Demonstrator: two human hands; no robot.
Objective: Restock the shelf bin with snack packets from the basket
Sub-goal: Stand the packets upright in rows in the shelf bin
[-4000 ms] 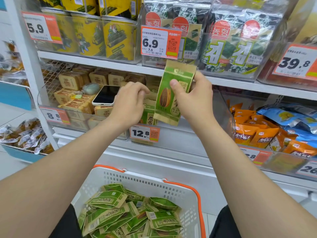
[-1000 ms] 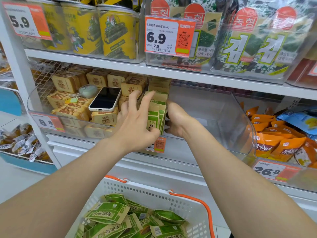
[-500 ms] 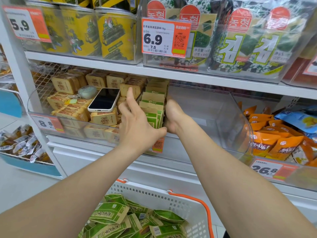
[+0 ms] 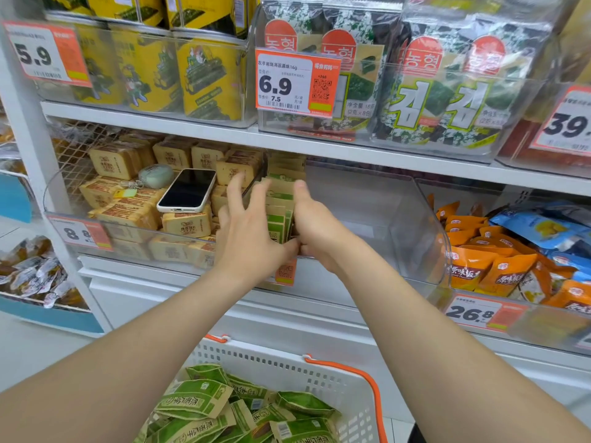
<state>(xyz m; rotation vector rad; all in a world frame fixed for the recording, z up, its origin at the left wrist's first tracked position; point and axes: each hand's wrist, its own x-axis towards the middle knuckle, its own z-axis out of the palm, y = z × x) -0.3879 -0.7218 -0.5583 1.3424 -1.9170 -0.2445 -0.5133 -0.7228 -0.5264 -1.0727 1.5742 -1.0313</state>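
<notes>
**Packet row pressed between both hands in shelf bin**

Upright row of green snack packets (image 4: 281, 199) at left end of clear shelf bin (image 4: 403, 219), sandwiched between both hands. Left hand (image 4: 246, 228) flat against row, fingers straight and spread. Right hand (image 4: 316, 228) on opposite side, thumb up, fingers tucked low, grip unclear. Loose packets (image 4: 198, 401) heaped in white basket (image 4: 335, 375) below. Phone (image 4: 188, 191) lying on boxes in neighbouring bin.

A shop: price tags (image 4: 295, 82) on stocked shelves (image 4: 319, 145).
</notes>
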